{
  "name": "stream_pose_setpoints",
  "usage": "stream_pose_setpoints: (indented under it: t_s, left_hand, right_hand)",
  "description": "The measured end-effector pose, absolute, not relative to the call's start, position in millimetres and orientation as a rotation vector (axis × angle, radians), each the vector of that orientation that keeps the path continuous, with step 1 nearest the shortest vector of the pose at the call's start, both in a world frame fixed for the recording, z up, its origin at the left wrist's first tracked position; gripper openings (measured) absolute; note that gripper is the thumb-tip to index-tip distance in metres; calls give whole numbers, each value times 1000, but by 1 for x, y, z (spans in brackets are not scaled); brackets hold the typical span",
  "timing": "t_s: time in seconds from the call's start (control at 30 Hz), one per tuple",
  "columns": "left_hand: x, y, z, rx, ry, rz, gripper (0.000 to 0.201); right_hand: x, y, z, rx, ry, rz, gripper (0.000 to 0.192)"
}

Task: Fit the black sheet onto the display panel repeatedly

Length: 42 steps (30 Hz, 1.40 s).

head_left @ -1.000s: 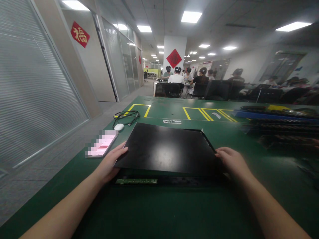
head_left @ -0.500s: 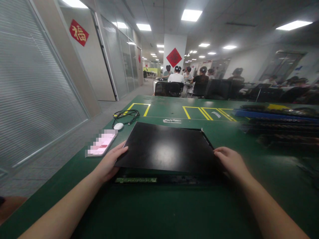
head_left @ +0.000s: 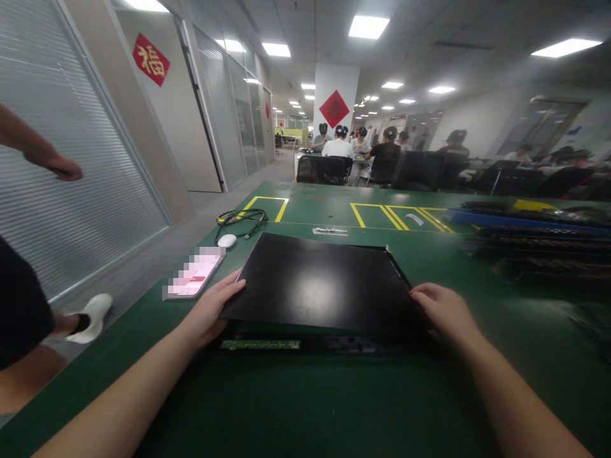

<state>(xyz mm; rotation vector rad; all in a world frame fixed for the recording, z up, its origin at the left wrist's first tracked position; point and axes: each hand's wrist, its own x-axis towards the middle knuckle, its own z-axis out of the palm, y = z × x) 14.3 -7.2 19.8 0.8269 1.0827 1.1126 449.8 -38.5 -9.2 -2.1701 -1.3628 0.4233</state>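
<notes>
A flat, glossy black panel (head_left: pixel 305 280), much like a display screen, lies between my two hands with a ceiling light mirrored in it. My left hand (head_left: pixel 217 305) grips its left edge, thumb on top and fingers underneath. At the right edge, my right hand (head_left: pixel 442 308) pinches the side; its lower fingers are hidden in shadow. Below the panel's near edge shows a dark strip with a green circuit board (head_left: pixel 260 345). The panel's far right corner stands slightly apart from a thin frame edge (head_left: pixel 396 264) beneath it.
On the green table (head_left: pixel 305 407), a phone (head_left: pixel 195 273), a white oval object (head_left: pixel 227 241) and a coiled black cable (head_left: pixel 243 219) lie at left. Stacked dark panels (head_left: pixel 525 235) sit at right. A passer-by's hand (head_left: pixel 60 166) and white shoe (head_left: pixel 93 318) appear beside the table's left edge.
A person has stepped into view at the left, showing an arm, a leg and a shoe. My hands and the black panel have hardly moved.
</notes>
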Motion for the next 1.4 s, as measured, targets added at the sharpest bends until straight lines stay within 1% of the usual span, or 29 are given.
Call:
stream_pose_setpoints:
  t_s: [0.23,0.47,0.83,1.2,1.27,1.4]
  left_hand:
    - [13,-5,16,843,1063,1119,39]
    - [12,-3,14,830,1093,1188,48]
    - [15,-6,18,830,1111,1182,40]
    - [14,-5,19,856,1102,1148,55]
    - [14,-5,18,859,1106,1143,53]
    - [14,-5,19,851,1117,1151,43]
  right_hand:
    - [449,-38,-11,-2141,-1381,399,27]
    - [450,-39,-11,-2159,-1387,389,28]
    - [449,-39,-10,-2161,-1392,383,27]
    - [446,-41,-6,-2179,-1425,363,27]
    - [445,-41,-5,-2185,-1425,366,27]
    - [443,-42,-4,-2169,-1458,345,27]
